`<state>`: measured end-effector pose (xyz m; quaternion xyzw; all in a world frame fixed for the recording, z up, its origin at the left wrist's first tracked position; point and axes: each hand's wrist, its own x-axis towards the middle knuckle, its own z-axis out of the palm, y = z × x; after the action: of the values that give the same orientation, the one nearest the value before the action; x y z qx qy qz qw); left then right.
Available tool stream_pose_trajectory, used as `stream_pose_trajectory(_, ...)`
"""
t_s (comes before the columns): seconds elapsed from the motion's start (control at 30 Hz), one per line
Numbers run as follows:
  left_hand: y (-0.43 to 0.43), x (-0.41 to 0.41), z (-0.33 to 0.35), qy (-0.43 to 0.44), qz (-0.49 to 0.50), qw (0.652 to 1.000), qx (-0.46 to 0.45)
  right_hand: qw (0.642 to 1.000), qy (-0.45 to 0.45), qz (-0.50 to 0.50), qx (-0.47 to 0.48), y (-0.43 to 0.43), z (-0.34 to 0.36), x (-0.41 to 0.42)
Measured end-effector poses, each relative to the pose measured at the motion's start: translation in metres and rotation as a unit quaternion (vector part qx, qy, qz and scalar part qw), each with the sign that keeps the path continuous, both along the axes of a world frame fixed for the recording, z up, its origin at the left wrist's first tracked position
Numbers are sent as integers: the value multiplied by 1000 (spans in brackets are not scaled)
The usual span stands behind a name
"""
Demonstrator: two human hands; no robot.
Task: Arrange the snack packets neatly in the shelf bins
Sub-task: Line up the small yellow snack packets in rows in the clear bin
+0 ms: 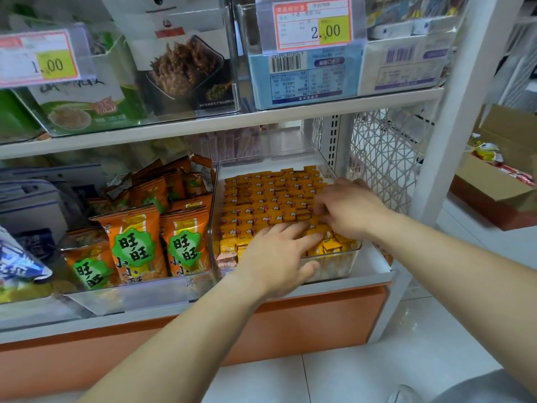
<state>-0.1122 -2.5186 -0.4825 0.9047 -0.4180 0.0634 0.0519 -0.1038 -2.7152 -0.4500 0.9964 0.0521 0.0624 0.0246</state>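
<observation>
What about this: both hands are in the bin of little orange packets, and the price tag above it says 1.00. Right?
No. In the head view the price tag above that bin says 2.00, not 1.00. The left hand and right hand are indeed in it.

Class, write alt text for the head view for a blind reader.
A person's left hand and right hand touch rows of small orange snack packets in a clear plastic bin; larger orange-and-green packets stand to its left.
</observation>
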Motion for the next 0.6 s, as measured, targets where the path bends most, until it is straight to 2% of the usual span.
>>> stream_pose_trajectory(0.1, 1, 1, -2, -21, 0, 1000, -8, 997, -33, 4, 77, -2, -1, -4)
stream_pose_trajectory(0.17, 1, 2, -4, -27, -1, 1000, -11, 983, -73, 11, 165, -6, 1, -10)
stream_pose_trajectory(0.33, 0, 3, 2, 15, 5, 1000, -21, 917, -201, -12, 344, -12, 19, -31)
stream_pose_trajectory(0.37, 0, 3, 5, 40, 8, 998, -42, 896, -223, -16, 384, -14, 23, -37)
stream_pose_trajectory(0.43, -3, 1, 15, 117, 41, 979, -159, 856, -243, -16, 457, -15, 30, -49)
stream_pose_trajectory(0.47, -7, -1, 21, 168, 74, 952, -244, 844, -242, -9, 478, -13, 32, -55)
stream_pose_trajectory(0.5, -11, -3, 27, 229, 110, 910, -328, 838, -232, 4, 494, -10, 33, -60)
stream_pose_trajectory(0.6, -23, -6, 42, 423, 142, 736, -509, 834, -154, 76, 524, 9, 25, -71)
